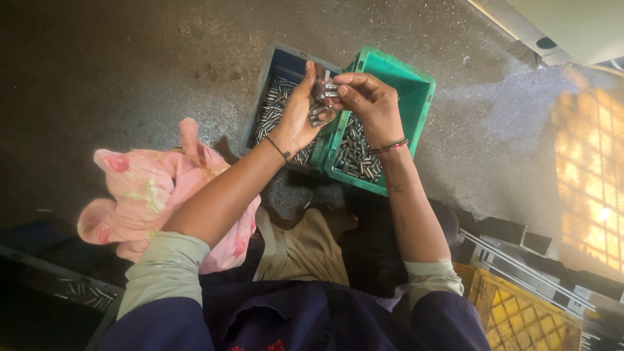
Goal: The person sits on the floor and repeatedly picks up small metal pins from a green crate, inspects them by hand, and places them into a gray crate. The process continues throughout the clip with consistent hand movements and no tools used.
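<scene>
My left hand is raised over the two bins, palm up, cupping a bunch of small metal pins. Against it, my right hand pinches a few of those pins between thumb and fingers. Beneath the hands stand a blue bin on the left and a green bin on the right, both holding several short metal pins. The two bins touch each other on the dark floor.
A pink floral cloth lies on the floor to the left of my arm. A yellow crate and metal rods sit at the lower right. Loose pins lie in a dark tray at lower left. Sunlight patches the floor on the right.
</scene>
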